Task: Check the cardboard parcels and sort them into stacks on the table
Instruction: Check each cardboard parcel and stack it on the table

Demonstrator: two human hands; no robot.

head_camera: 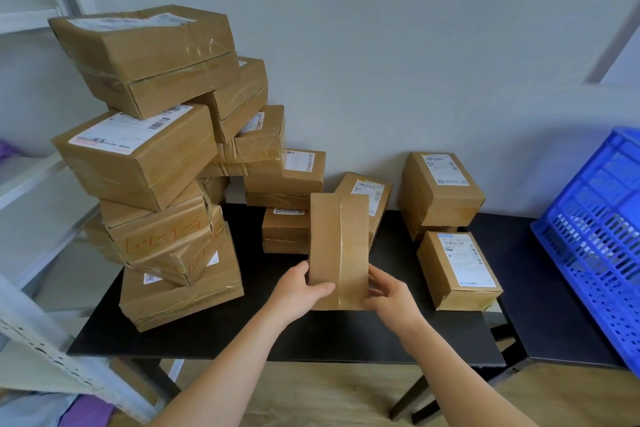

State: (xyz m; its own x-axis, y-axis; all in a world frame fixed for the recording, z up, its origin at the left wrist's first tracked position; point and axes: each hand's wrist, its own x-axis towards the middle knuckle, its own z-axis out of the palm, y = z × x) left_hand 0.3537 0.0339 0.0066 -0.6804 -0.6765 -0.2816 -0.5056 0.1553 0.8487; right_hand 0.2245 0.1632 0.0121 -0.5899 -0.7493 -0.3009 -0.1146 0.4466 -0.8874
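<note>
Clamped at its lower corners by the left grip (298, 290) and right grip (392, 295), the taped parcel (338, 239) stands upright over the black surface (311, 336) between the leaning stack (162, 184) and the small boxes (457, 270), no label showing, likely held so for checking.

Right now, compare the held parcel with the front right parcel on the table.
The held parcel stands upright, gripped by the left hand and right hand; the front right parcel lies flat, untouched. The held one shows bare taped cardboard; the other a white label. Both are brown.
</note>
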